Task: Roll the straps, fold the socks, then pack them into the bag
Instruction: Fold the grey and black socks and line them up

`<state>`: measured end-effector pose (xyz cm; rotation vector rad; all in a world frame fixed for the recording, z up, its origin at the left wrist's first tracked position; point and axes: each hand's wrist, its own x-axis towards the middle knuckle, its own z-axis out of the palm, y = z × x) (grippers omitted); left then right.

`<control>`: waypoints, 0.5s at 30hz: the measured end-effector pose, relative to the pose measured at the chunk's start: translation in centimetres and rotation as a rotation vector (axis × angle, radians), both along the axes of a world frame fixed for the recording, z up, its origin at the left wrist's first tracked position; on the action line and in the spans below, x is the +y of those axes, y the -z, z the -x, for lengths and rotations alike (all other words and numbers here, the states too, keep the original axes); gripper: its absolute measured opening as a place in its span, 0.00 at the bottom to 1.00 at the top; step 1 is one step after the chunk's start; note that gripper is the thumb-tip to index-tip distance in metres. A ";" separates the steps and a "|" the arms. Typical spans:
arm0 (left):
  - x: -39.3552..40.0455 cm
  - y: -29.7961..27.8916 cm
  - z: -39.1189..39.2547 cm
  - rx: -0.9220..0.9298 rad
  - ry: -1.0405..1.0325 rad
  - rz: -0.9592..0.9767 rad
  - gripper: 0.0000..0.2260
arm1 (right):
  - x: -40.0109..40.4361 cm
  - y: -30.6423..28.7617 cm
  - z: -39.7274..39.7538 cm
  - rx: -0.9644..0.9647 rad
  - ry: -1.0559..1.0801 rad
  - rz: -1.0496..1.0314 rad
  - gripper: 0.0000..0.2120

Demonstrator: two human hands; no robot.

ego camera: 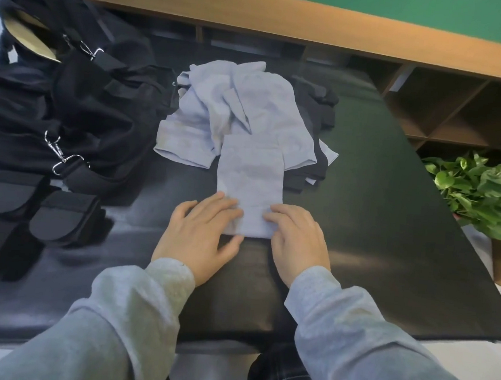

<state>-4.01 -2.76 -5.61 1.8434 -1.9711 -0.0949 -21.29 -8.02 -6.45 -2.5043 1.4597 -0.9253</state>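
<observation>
A light blue sock (pixel 250 178) lies flat and lengthwise on the black table (pixel 375 229), its near end toward me. My left hand (pixel 202 234) rests on that end's left corner with fingers spread flat. My right hand (pixel 294 241) presses the right corner, fingers laid on the fabric. Behind the sock sits a loose pile of light blue socks (pixel 234 107), with black socks (pixel 321 111) under and beside it. A black bag (pixel 42 83) lies at the left, with black straps and metal clips (pixel 60 151) draped over it. Two rolled black straps (pixel 58 216) stand at the near left.
A wooden shelf unit (pixel 459 110) runs behind the table under a green board. A green potted plant (pixel 477 189) stands off the table's right edge. The table's right side and near middle show bare black surface.
</observation>
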 end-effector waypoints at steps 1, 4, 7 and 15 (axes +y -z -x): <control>0.0 0.0 0.0 -0.005 -0.007 -0.017 0.20 | 0.2 -0.2 0.0 -0.002 -0.005 -0.041 0.20; 0.0 -0.1 0.0 0.027 -0.045 -0.048 0.23 | 0.6 -0.8 -0.1 0.026 -0.018 -0.142 0.22; -0.1 0.0 -0.1 0.045 -0.074 -0.045 0.24 | 0.6 -1.3 0.0 0.087 -0.019 -0.230 0.24; 0.0 0.0 -0.3 0.132 -0.145 -0.035 0.19 | 0.3 -1.0 0.2 0.067 -0.010 -0.269 0.20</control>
